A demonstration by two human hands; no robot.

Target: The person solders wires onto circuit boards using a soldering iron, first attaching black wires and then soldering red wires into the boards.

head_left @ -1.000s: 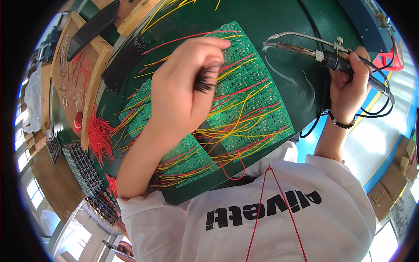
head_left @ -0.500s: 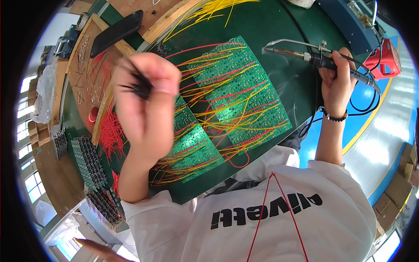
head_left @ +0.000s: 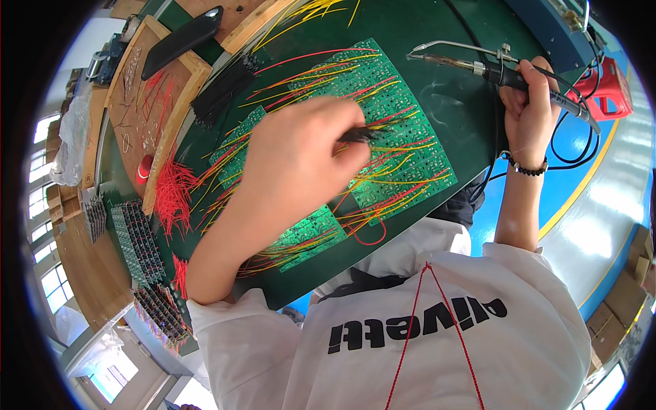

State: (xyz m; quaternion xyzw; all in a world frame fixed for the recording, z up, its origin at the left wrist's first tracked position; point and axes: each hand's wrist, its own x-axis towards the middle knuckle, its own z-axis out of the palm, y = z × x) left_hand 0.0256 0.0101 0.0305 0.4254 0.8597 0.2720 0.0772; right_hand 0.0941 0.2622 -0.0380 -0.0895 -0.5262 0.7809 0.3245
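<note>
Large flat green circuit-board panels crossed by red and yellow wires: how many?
2. One green rectangular panel is near mid-view; the second green panel is to its left, partly hidden by the left hand. Any underneath would be hidden.

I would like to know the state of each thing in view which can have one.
Left grip: closed around black wire bundle
Black wire bundle: held, dark ends protruding
Right grip: closed around soldering iron
Soldering iron: held, tip pointing left; heat unclear
Larger circuit board panel: wired, partly hidden
Smaller circuit board panel: wired, mostly hidden
Red wire heap: loose
Yellow wires: loose
Black wire pile: loose
Phone-like slab: lying untouched
</note>
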